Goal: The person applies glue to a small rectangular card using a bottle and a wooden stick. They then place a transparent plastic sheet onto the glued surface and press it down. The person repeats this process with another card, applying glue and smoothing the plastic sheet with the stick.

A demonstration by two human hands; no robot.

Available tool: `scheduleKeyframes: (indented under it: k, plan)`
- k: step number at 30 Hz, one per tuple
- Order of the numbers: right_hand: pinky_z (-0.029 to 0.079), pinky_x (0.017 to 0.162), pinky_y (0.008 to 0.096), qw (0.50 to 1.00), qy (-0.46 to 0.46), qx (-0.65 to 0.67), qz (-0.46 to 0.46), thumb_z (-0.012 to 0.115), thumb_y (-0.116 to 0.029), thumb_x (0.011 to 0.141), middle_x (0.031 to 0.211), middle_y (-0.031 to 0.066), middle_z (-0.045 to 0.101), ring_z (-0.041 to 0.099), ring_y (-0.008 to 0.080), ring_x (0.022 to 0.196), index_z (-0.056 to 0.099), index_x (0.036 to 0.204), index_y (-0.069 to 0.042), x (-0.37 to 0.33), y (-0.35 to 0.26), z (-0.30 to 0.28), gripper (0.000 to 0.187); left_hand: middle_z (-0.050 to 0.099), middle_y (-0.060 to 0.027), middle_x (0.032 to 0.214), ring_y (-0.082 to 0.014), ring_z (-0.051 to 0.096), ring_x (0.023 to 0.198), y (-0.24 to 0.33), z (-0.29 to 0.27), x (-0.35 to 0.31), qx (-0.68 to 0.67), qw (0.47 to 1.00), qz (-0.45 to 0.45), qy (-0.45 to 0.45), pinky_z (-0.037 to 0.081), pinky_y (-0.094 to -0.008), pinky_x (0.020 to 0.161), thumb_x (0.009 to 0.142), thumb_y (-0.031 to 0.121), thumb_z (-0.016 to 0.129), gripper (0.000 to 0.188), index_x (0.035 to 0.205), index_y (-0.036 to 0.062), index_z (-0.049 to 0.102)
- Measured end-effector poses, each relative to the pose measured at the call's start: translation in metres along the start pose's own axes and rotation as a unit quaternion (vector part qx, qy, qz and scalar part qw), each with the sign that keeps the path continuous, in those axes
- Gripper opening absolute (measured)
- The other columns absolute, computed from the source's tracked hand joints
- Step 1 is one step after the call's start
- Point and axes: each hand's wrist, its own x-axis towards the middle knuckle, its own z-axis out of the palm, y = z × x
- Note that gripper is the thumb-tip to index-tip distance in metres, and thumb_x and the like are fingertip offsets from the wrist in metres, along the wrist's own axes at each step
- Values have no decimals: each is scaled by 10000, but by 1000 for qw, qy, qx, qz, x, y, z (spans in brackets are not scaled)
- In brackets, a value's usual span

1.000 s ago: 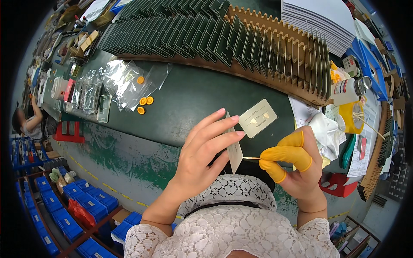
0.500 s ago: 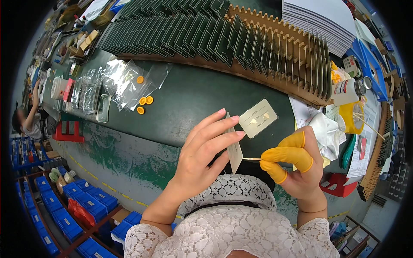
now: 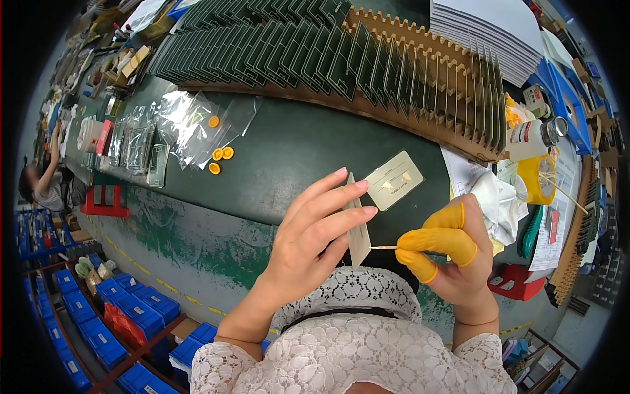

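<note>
My left hand [image 3: 305, 240] grips a thin pale plate [image 3: 359, 241] with rounded corners, tilted almost edge-on toward me. The fingers lie over its far side. Yellow finger cots cover several fingertips of my right hand [image 3: 453, 253], which pinches a thin wooden stick [image 3: 383, 247]. The stick's tip touches or nearly touches the plate's right edge; whether it has a cotton end is too small to tell. Just beyond my left fingertips, a second pale plate [image 3: 387, 189] with printing and light patches lies flat on the dark green table [image 3: 295, 141].
A long brown slotted rack [image 3: 420, 121] of dark green boards [image 3: 262, 56] spans the back. Orange finger cots [image 3: 217, 155] and clear plastic bags [image 3: 190, 131] lie left. At right are a white cloth [image 3: 495, 203], a yellow tape roll [image 3: 530, 180] with sticks and a bottle [image 3: 525, 139].
Both hands stay nearly in place. The plate has shifted very slightly, and the stick's tip has dropped a little along its edge.
</note>
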Motion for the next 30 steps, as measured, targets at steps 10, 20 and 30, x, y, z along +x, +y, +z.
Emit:
scheduleKeyframes:
  k: [10, 20, 30]
  plan:
    - [371, 639, 350, 1000, -2, -1, 9, 900, -140, 675, 823, 15, 591, 506, 219, 697, 729, 954, -113, -4, -5, -1, 329, 646, -162, 1322, -433, 565, 1294, -5, 0, -3, 13, 1000, 24, 11, 477, -481, 1037, 696, -149, 776, 572, 1177, 101, 594]
    - [385, 643, 361, 999, -16, -18, -22, 897, -166, 695, 848, 18, 601, 534, 225, 699, 735, 973, -123, -2, -7, -1, 325, 648, -156, 1322, -432, 570, 1287, -3, 0, -3, 22, 999, 27, 15, 480, -482, 1037, 702, -148, 772, 565, 1176, 104, 596]
    - [382, 634, 360, 999, -13, -25, -30, 894, -172, 703, 847, 22, 600, 533, 226, 690, 728, 977, -116, -1, -7, -1, 325, 647, -159, 1322, -440, 574, 1281, -4, 0, -4, 24, 999, 31, 14, 480, -486, 1037, 705, -138, 780, 560, 1177, 102, 595]
